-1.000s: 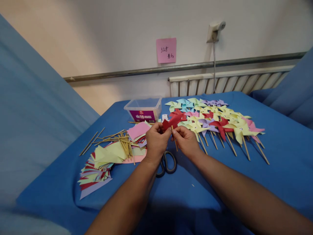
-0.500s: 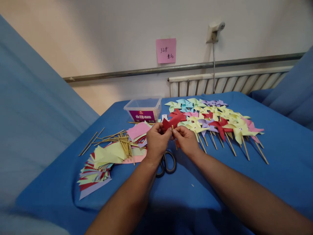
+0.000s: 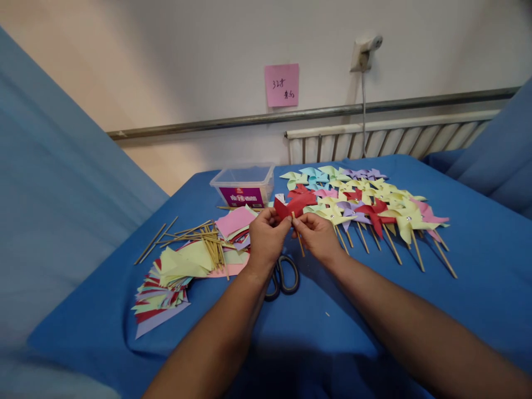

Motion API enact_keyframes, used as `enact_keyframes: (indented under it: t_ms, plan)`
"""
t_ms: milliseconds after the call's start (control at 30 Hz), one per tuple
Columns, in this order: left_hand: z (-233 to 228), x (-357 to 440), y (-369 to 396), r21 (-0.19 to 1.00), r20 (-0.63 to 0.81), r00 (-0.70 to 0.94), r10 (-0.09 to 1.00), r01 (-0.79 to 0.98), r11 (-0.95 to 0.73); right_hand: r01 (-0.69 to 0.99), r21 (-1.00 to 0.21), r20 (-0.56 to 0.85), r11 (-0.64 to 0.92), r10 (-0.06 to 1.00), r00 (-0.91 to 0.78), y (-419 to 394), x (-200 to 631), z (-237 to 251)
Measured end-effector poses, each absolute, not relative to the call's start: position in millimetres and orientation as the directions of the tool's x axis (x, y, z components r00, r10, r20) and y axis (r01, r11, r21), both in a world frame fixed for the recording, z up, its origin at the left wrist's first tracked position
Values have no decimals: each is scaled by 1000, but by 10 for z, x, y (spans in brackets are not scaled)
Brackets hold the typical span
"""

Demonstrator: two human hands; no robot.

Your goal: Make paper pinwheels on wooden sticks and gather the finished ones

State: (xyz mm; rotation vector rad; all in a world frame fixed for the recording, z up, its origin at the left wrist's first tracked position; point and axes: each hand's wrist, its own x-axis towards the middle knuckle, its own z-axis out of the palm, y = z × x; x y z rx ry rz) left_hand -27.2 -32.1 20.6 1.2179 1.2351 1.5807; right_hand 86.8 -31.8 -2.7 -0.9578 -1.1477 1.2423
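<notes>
Between my two hands is a red paper pinwheel (image 3: 296, 204), its blades turned away from me. My left hand (image 3: 268, 233) is closed on the red paper, thumb and fingers pinching near its centre. My right hand (image 3: 316, 235) pinches the top of a thin wooden stick (image 3: 300, 243) that lies against the back of the pinwheel and points down toward me. The fingertips of both hands almost meet at the stick's upper end. Whatever joins stick and paper is hidden. Below my left hand, black-handled scissors (image 3: 286, 277) lie on the blue cloth, their blades covered by the hand.
Many finished pinwheels (image 3: 374, 213) on sticks lie in rows at the right. At the left are fanned coloured paper sheets (image 3: 162, 293) and loose wooden sticks (image 3: 211, 244). A clear plastic box (image 3: 243, 183) with a purple label stands at the back, near the wall.
The red pinwheel has tilted slightly between my fingers, and the stick's lower end has swung a little to the right. Both hands stay in nearly the same place.
</notes>
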Motion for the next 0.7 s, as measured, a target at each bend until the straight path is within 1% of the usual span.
enact_keyframes:
  t_ms: [267, 433, 700]
  plan:
    - [241, -301, -290, 978, 101, -189, 977, -160, -132, -181, -978, 115, 105, 992, -47, -348, 871, -11]
    - [231, -319, -286, 974, 79, -156, 985, -199, -110, -181, -979, 94, 88, 995, -26, -363, 887, 49]
    - [255, -315, -288, 968, 37, -141, 989, -243, -70, -189, -978, 104, 93, 993, -51, -345, 905, 47]
